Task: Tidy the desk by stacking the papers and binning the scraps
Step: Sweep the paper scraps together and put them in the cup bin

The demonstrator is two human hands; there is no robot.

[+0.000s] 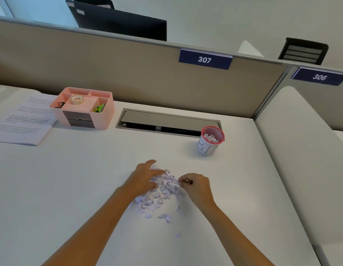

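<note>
Scraps (163, 191) are heaped mid-tabletop (70, 189), flanked by left hand (145, 177), fingers spread, and right hand (197, 186), pinched on a few bits. Pieces could be spilled before the bin (211, 141), well apart, is reached.

Your bare forearms reach in from 7 and 5 o'clock and converge toward the middle. Your left hand (145, 177) lies palm down, fingers (157, 172) spread and pointing to 2 o'clock. Your right hand (197, 186) is curled, thumb and fingertips pinched together toward 9 o'clock.
</note>
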